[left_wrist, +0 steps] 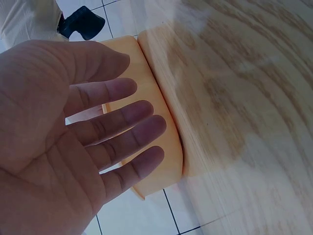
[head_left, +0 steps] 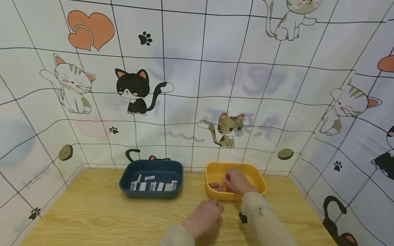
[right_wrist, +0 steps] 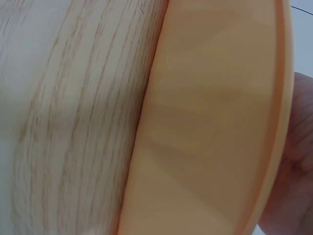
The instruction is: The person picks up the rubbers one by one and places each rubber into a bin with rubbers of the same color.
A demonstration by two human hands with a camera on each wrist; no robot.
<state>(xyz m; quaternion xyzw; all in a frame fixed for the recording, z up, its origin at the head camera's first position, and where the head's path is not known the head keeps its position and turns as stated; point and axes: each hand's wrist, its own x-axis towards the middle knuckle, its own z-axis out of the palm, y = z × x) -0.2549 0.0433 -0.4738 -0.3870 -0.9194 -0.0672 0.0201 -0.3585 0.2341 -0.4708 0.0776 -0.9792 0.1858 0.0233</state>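
My right hand (head_left: 238,181) reaches down into a yellow plastic basin (head_left: 220,195), among small pink blocks (head_left: 214,185). One pink block (head_left: 224,179) shows right at its fingertips; whether they pinch it cannot be told. In the right wrist view, the basin's wall (right_wrist: 205,107) hides the fingers, and only part of the palm (right_wrist: 298,166) shows past the rim. My left hand (head_left: 205,217) hovers in front of the basin, above the table. Its fingers (left_wrist: 139,132) are relaxed and slightly bent, with nothing held in the left wrist view.
To the left stands a dark blue basin (head_left: 147,194) with several small white blocks (head_left: 153,186), some in printed sleeves. Both basins stand at the back of the wood-grain table (head_left: 129,222), against a cat-patterned sheet (head_left: 184,78). A black object (head_left: 243,217) shows by the right cuff.
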